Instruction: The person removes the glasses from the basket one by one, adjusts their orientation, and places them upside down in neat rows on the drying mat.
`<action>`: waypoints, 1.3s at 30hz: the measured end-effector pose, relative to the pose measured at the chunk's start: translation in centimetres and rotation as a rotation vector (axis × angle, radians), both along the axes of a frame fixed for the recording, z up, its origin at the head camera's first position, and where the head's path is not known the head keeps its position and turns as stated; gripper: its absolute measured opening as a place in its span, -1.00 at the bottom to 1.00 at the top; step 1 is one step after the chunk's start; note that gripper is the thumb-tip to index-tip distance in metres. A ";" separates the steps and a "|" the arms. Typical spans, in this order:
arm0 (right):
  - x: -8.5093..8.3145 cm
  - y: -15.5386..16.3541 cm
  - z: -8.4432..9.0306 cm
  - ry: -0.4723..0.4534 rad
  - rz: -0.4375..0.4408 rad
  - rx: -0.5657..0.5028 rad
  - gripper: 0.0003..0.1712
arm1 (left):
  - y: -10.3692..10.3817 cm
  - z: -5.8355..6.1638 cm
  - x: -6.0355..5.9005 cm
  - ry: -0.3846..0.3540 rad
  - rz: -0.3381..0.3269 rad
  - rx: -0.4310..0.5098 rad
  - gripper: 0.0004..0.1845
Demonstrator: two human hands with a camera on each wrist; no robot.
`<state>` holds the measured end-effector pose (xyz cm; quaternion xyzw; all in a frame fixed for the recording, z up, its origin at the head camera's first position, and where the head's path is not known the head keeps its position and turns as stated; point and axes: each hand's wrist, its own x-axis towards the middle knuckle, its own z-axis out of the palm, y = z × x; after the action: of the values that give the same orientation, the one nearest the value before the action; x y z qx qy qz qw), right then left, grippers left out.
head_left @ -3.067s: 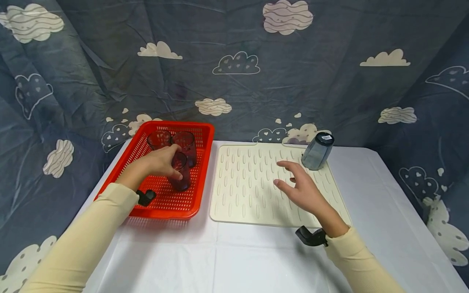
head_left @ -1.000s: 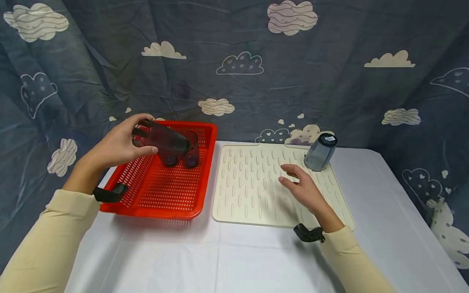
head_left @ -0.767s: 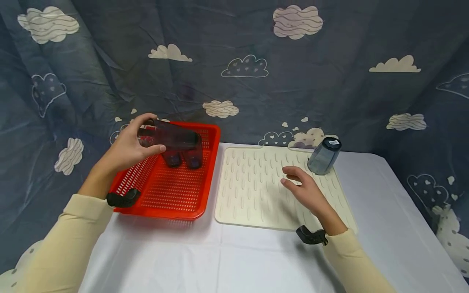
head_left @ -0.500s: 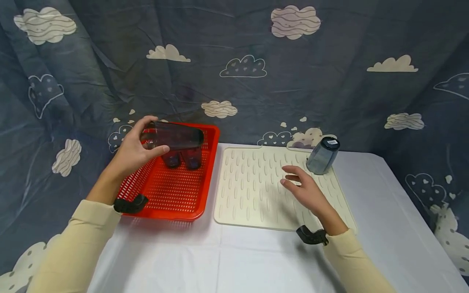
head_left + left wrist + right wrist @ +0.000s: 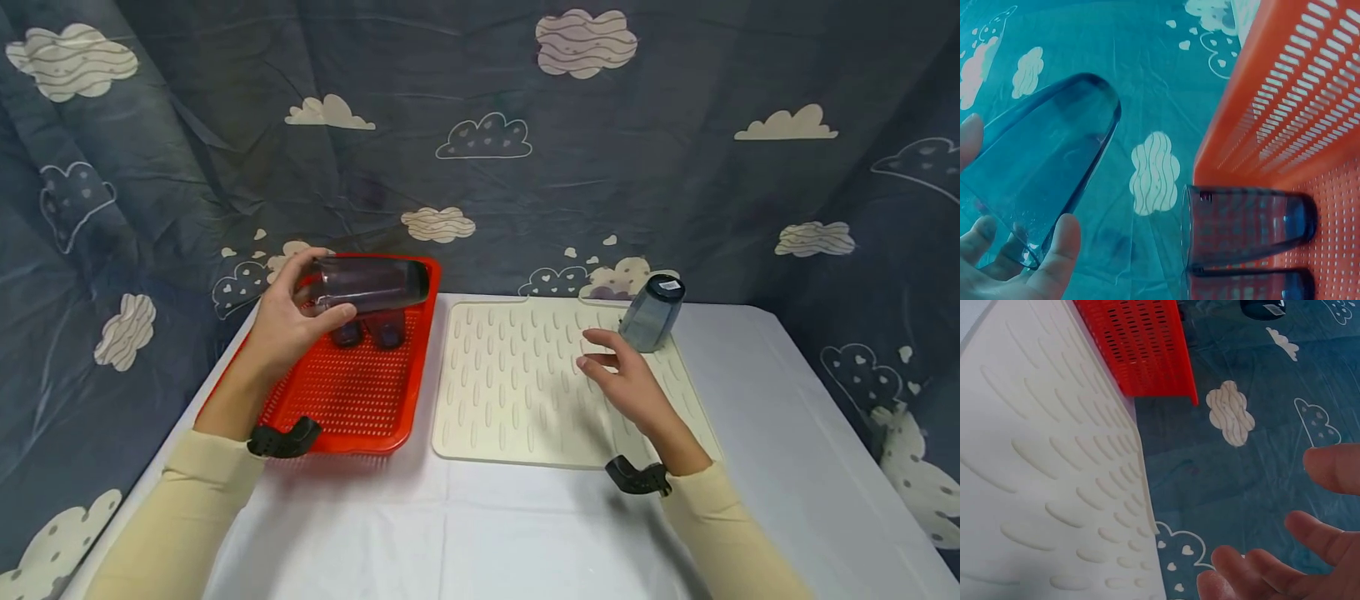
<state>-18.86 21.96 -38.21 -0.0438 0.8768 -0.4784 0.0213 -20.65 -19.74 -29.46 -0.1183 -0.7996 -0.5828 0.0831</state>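
My left hand (image 5: 285, 321) grips a dark tinted drinking glass (image 5: 375, 282) near its rim end, thumb on the near side. The glass lies nearly sideways in the air above the red basket (image 5: 408, 392), its base pointing right. In the left wrist view the fingers curl round the mouth end of this glass (image 5: 1054, 137). Two more tinted glasses (image 5: 1247, 225) stand in the basket, partly hidden by the held glass in the head view. My right hand (image 5: 626, 379) hovers over the cream ridged mat (image 5: 510, 400), fingers loosely bent and holding nothing.
An upside-down grey-blue glass (image 5: 651, 312) with a label on its base stands at the mat's back right corner. Basket and mat lie side by side on a white-covered table (image 5: 480, 533). A dark cloth with clouds (image 5: 487, 75) hangs behind the table and along its sides.
My left hand has lifted a glass out of the basket and turned it sideways. Lately hand and glass have shifted right, with the glass coming closer to level. My right hand stays nearly still.
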 end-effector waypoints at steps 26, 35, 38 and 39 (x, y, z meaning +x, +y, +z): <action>0.2 0.0 0.8 0.016 -0.027 -0.003 -0.36 | 2.8 -1.0 -0.9 -0.152 -0.121 0.126 -0.29; -0.1 -0.1 0.7 0.022 -0.021 -0.007 -0.36 | 4.5 -1.4 -1.7 -0.155 -0.163 0.158 -0.30; -0.2 -0.2 0.7 0.020 -0.020 -0.017 -0.37 | 5.3 -1.4 -1.9 -0.156 -0.174 0.179 -0.31; -0.2 -0.2 0.7 0.018 -0.021 -0.018 -0.37 | 5.5 -1.4 -2.0 -0.159 -0.172 0.183 -0.31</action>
<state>-19.04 21.75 -37.51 -0.0393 0.8730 -0.4862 0.0079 -22.61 -14.24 -30.84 -0.1315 -0.7342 -0.6657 -0.0203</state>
